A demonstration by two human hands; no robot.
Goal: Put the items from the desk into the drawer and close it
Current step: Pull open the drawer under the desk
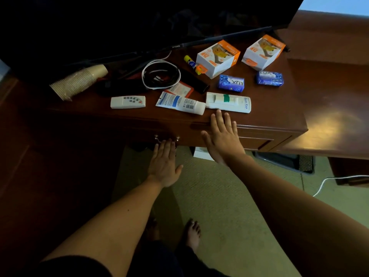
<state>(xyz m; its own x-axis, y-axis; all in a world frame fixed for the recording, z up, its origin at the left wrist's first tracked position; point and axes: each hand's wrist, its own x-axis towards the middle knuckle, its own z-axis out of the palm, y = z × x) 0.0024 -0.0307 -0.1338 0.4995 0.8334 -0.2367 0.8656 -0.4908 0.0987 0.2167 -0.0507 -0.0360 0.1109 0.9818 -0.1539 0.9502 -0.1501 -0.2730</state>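
Observation:
On the dark wooden desk (279, 108) lie a white remote (127, 101), two white tubes (180, 103) (228, 102), two blue soap bars (231, 83) (270, 78), two orange-and-white boxes (217, 58) (263, 51) and a glue stick (192, 64). The drawer front (139, 134) below the desk edge is shut; its metal handle (166, 138) shows. My left hand (164, 163) is flat and open, fingertips just under the handle. My right hand (222, 136) is open too, fingers spread, fingertips at the desk's front edge just below the right tube. Neither hand holds anything.
A stack of paper cups (78, 81) lies on its side at the left. A coiled cable (160, 74), an orange card (180, 89) and a dark flat object (196, 81) sit behind the tubes. A TV screen (139, 27) stands at the back. My bare foot (192, 232) is on the carpet.

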